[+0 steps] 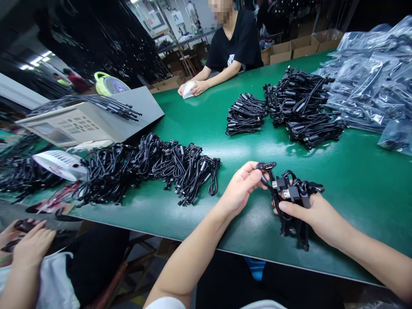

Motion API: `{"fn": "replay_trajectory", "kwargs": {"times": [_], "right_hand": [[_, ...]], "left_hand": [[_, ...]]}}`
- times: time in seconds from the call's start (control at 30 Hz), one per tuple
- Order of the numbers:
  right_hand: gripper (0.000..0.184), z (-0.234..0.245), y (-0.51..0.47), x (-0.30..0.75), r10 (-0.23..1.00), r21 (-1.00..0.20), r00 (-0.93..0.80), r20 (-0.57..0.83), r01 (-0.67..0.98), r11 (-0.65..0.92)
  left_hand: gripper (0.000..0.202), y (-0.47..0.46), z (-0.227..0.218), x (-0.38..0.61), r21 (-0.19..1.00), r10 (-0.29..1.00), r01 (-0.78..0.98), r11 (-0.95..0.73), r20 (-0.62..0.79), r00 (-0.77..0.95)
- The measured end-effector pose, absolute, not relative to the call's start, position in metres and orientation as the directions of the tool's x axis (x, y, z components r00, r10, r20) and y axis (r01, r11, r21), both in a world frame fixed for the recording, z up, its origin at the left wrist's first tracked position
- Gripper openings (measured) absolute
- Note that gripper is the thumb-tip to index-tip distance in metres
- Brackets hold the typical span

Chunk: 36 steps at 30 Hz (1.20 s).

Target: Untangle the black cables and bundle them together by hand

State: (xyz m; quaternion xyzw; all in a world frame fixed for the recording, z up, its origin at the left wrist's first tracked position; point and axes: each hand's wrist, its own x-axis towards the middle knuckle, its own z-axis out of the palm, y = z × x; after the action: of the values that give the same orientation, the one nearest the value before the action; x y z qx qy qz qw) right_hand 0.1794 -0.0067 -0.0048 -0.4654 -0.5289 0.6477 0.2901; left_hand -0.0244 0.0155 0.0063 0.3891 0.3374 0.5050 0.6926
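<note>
My right hand (317,212) is wrapped round a bunch of folded black USB cables (292,219), their metal plugs showing near my thumb. Between the thumb and fingers of my left hand (243,186) is pinched the end of one black cable, with a flat oval connector (268,165) that has small metal contacts. This end lies just left of the bunch, and its cord runs down toward it. Both hands are above the green table near its front edge.
Bundled black cables (180,167) are heaped to the left, beside a white fan (59,164) and a beige instrument (77,126). More bundles (299,103) and clear bags (373,81) lie at the right on the green table (199,122). Co-workers sit opposite and at the left.
</note>
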Motion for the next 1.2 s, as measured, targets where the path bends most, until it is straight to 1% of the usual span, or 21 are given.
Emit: {"fn": "replay_trajectory", "kwargs": {"times": [0.1, 0.4, 0.47, 0.57, 0.63, 0.73, 0.8, 0.9, 0.93, 1.0, 1.1, 1.13, 1.2], "right_hand": [[0.037, -0.006, -0.008, 0.181, 0.86, -0.951, -0.407, -0.308, 0.164, -0.262], [0.039, -0.004, -0.006, 0.178, 0.86, -0.945, -0.392, -0.326, 0.17, -0.28], [0.041, -0.004, -0.006, 0.177, 0.853, -0.943, -0.402, -0.333, 0.147, -0.3], [0.043, -0.006, -0.005, 0.177, 0.854, -0.951, -0.426, -0.298, 0.056, -0.304], [0.042, -0.007, -0.004, 0.177, 0.881, -0.96, -0.398, -0.258, -0.001, -0.281], [0.034, -0.007, -0.002, 0.176, 0.904, -0.958, -0.351, -0.243, -0.06, -0.28], [0.026, -0.005, -0.001, 0.174, 0.898, -0.948, -0.362, -0.249, -0.098, -0.302], [0.018, 0.002, 0.002, 0.171, 0.904, -0.932, -0.356, -0.236, -0.182, -0.315], [0.019, 0.005, 0.003, 0.171, 0.916, -0.922, -0.325, -0.233, -0.226, -0.315], [0.021, 0.011, 0.006, 0.174, 0.938, -0.896, -0.239, -0.249, -0.31, -0.317], [0.02, 0.018, 0.011, 0.181, 0.958, -0.87, -0.124, -0.257, -0.403, -0.285], [0.019, 0.02, 0.013, 0.183, 0.962, -0.864, -0.104, -0.251, -0.424, -0.271], [0.019, 0.022, 0.016, 0.186, 0.966, -0.854, -0.081, -0.244, -0.453, -0.254]], "left_hand": [[0.028, 0.015, 0.007, -0.024, 0.878, 0.957, -0.432, 0.208, -0.092, 0.274], [0.023, 0.015, 0.005, -0.026, 0.885, 0.955, -0.423, 0.198, -0.076, 0.288], [0.023, 0.015, 0.005, -0.026, 0.884, 0.954, -0.423, 0.196, -0.072, 0.291], [0.025, 0.015, 0.006, -0.025, 0.89, 0.949, -0.409, 0.203, -0.076, 0.305], [0.027, 0.015, 0.005, -0.024, 0.897, 0.942, -0.388, 0.211, -0.08, 0.326], [0.027, 0.014, 0.003, -0.023, 0.918, 0.937, -0.346, 0.193, -0.068, 0.343], [0.028, 0.014, 0.002, -0.021, 0.941, 0.945, -0.302, 0.154, -0.051, 0.322], [0.037, 0.012, 0.0, -0.017, 0.962, 0.948, -0.24, 0.133, -0.052, 0.314], [0.039, 0.011, 0.0, -0.016, 0.963, 0.94, -0.223, 0.148, -0.067, 0.335], [0.038, 0.008, 0.0, -0.013, 0.959, 0.893, -0.171, 0.224, -0.132, 0.43], [0.032, 0.003, 0.0, -0.009, 0.928, 0.769, -0.074, 0.366, -0.257, 0.585], [0.032, 0.001, 0.0, -0.008, 0.916, 0.739, -0.058, 0.398, -0.282, 0.612], [0.032, -0.003, 0.001, -0.005, 0.907, 0.725, -0.057, 0.417, -0.295, 0.622]]}}
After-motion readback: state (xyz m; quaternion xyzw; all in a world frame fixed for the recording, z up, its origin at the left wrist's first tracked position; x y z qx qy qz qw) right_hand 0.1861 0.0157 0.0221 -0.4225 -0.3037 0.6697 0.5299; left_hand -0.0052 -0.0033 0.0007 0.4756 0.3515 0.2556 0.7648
